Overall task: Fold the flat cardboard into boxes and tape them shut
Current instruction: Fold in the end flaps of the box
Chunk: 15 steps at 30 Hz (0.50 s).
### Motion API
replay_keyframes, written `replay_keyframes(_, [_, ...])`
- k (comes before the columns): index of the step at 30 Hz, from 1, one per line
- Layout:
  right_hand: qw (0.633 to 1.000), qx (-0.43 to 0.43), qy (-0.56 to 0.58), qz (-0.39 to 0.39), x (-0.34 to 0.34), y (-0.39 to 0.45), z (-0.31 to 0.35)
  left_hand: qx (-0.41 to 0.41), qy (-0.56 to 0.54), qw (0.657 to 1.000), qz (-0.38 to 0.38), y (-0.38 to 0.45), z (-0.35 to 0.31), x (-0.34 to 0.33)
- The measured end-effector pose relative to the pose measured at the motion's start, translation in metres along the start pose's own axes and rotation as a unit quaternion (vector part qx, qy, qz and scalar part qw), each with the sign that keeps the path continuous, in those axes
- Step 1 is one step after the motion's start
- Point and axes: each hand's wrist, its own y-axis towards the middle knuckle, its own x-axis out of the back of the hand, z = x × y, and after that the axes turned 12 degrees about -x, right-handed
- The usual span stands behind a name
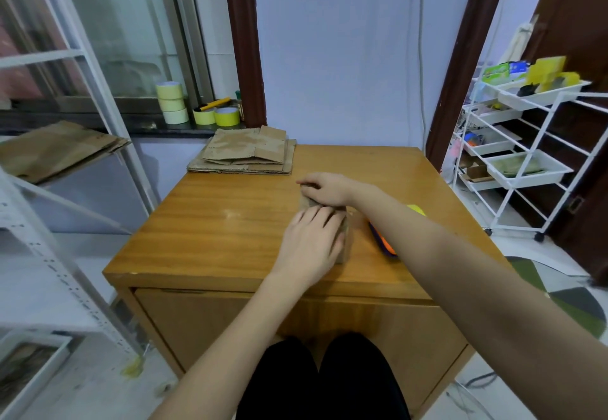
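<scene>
Wooden table (204, 222) fills the middle of the view, with a pale wall behind it and a window sill on the far left carrying tape rolls (215, 113). I see the small cardboard box (345, 238) directly under both hands, mostly hidden by them. The left hand (312, 242) lies on top of it with straight fingers, pressing the flaps down. The right hand (325, 189) is just beyond the left one, its fingers curled over the far edge of the box; I judge it pinches a flap there.

To do this step well, I think the left palm should keep the flaps flat and level while the right fingers bring the far flap to meet them, so the seam is straight for the tape.

Just right of the hands, partly under the right forearm, lies an orange and purple tool (383, 242). Beyond the hands, well apart, sits the stack of flat cardboard (243, 153). Left of the hands the tabletop gives open room.
</scene>
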Motion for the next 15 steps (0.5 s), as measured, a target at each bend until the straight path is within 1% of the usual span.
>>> replay_keyframes(3, [0.999,-0.002,0.036,0.005,0.001,-0.001,0.001,-0.01,0.002,1.0,-0.017,-0.006,0.007,0.002])
replay_keyframes(6, [1.0,-0.002,0.011,0.0,0.004,-0.006,-0.006,-0.006,-0.014,0.999,-0.042,-0.016,0.017,0.004])
replay_keyframes(8, [1.0,-0.017,-0.012,-0.01,0.006,-0.01,-0.012,0.003,-0.03,0.999,-0.042,-0.023,0.025,0.007])
replay_keyframes(11, [0.998,-0.04,-0.032,-0.028,0.01,-0.015,-0.024,-0.005,-0.035,0.999,-0.013,-0.029,0.037,0.014])
replay_keyframes(15, [0.997,-0.069,-0.002,-0.019,0.016,-0.024,-0.039,-0.004,0.006,0.999,0.042,-0.027,0.057,0.023])
